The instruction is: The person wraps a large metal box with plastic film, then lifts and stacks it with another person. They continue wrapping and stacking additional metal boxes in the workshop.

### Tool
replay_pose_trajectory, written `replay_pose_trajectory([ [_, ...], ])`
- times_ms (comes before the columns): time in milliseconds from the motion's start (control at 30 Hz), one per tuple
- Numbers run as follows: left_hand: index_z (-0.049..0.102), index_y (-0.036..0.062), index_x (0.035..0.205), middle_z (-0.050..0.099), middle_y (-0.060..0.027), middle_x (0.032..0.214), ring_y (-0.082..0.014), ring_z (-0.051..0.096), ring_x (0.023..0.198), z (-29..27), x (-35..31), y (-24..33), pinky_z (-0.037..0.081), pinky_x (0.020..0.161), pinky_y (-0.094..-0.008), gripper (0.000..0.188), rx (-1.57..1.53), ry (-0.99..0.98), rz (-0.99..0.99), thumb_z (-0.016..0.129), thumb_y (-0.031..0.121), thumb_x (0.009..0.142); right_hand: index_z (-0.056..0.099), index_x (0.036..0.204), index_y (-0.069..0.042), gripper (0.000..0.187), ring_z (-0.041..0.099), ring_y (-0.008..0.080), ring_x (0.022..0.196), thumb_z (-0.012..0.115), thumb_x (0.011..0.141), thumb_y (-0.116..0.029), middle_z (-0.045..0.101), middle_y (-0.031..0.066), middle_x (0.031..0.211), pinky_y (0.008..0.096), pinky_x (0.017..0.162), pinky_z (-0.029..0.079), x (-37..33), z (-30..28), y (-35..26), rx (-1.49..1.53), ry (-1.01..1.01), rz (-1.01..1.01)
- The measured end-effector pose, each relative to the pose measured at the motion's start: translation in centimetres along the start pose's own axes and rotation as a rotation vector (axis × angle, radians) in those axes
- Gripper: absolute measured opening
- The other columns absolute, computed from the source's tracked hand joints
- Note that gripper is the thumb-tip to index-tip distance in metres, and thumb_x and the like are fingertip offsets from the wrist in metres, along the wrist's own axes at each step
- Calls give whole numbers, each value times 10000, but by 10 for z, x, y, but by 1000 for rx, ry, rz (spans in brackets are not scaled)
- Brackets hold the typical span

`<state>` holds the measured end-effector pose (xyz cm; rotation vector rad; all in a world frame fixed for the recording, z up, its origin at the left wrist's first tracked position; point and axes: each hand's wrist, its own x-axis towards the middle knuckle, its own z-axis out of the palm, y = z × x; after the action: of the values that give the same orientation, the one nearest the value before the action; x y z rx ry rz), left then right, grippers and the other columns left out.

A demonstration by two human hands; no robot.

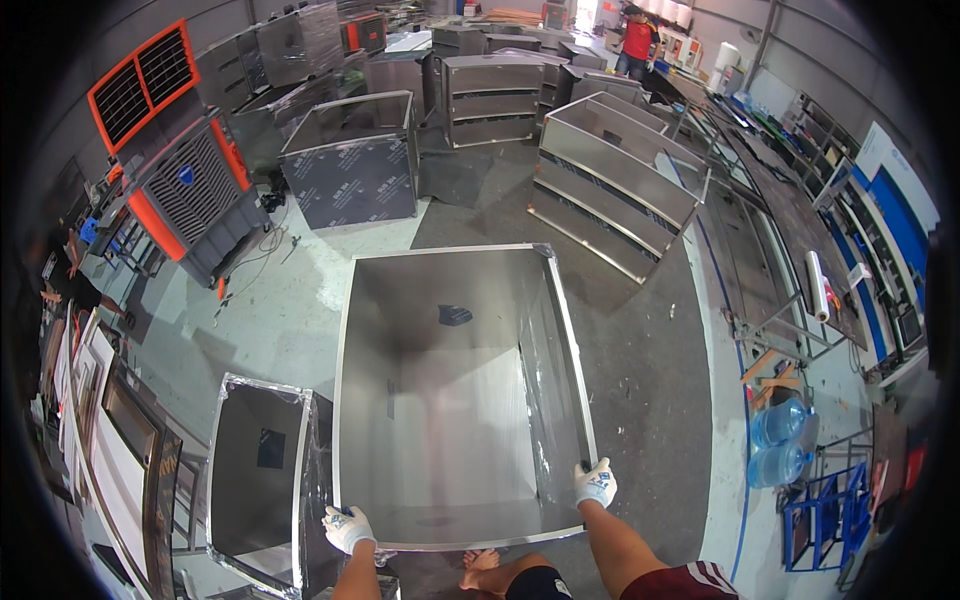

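Observation:
A large open-topped metal cabinet shell (460, 277) stands right in front of me, its bare steel inside showing, with a small dark patch on the far wall. Protective film clings to its right side. My left hand (348, 528), in a white work glove, is closed over the near left corner of the rim. At the near right corner my right hand (596, 484), gloved the same way, grips the rim with its fingers wrapped over the edge. My bare foot (480, 562) shows just below the near edge.
A smaller film-wrapped metal cabinet (262, 470) stands close on the left. Ahead are a film-covered cabinet (350, 185) and a shelved one (610, 190). An orange-trimmed air cooler (190, 190) is far left; blue water bottles (778, 445) are right. A person (637, 45) stands far back.

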<state>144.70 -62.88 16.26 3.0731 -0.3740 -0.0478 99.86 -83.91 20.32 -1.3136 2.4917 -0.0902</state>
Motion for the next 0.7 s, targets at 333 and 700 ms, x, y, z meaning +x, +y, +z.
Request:
replay_pose_trajectory([
  [333,585,71,1142,665,-171,1104,-338,670,1029,-3,-3,2,525,870,-448,430,-2,46,12,700,344,829,600,1043,-54,466,739,374,958,786,814,-415,754,171,1012,465,851,581,0,-1,1,11,1,-4],
  [700,584,51,1328,674,-180,1164,-341,679,1046,-3,-1,1,535,896,-448,599,19,-55,-9,682,370,831,607,1063,-54,476,740,368,964,788,817,-419,752,171,1027,458,864,585,0,-8,-1,-15,-9,-6],
])
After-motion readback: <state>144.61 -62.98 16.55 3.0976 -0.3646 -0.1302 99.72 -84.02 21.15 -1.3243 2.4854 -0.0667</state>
